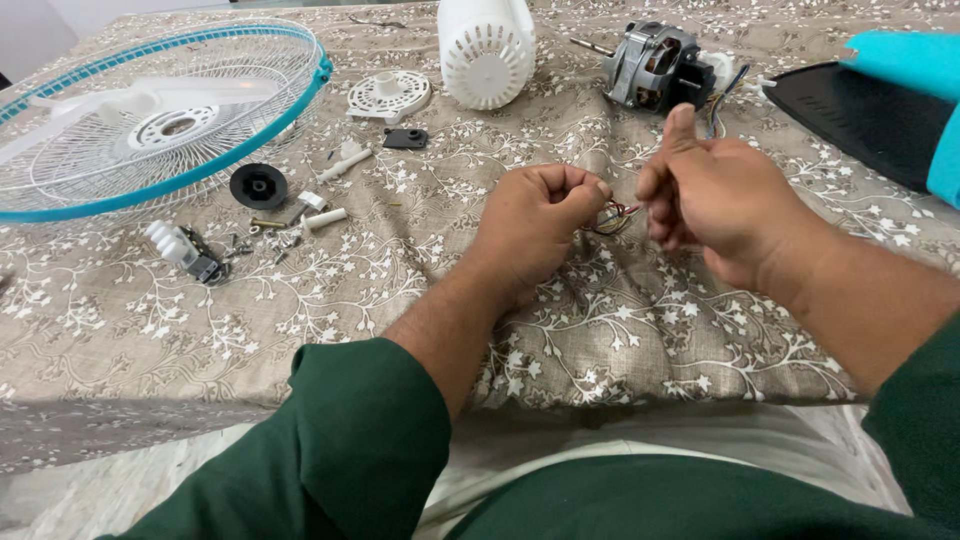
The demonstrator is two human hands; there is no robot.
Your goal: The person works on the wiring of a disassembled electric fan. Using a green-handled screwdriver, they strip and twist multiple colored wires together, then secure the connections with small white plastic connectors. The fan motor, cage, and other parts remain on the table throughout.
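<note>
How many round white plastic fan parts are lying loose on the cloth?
2: a ribbed white housing at top centre, and a flat vented white disc just left of it. Smaller bits lie near the fan guard; others may be hidden.

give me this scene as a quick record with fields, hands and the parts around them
left hand: left hand closed in a fist on thin coloured wires
right hand: right hand pinching the same wires, thumb up
surface: floral cloth
far centre: fan motor, white housing
left side: fan guard with teal rim, blade inside
small parts: black knob, white vented cap, loose screws
right edge: black base
</note>
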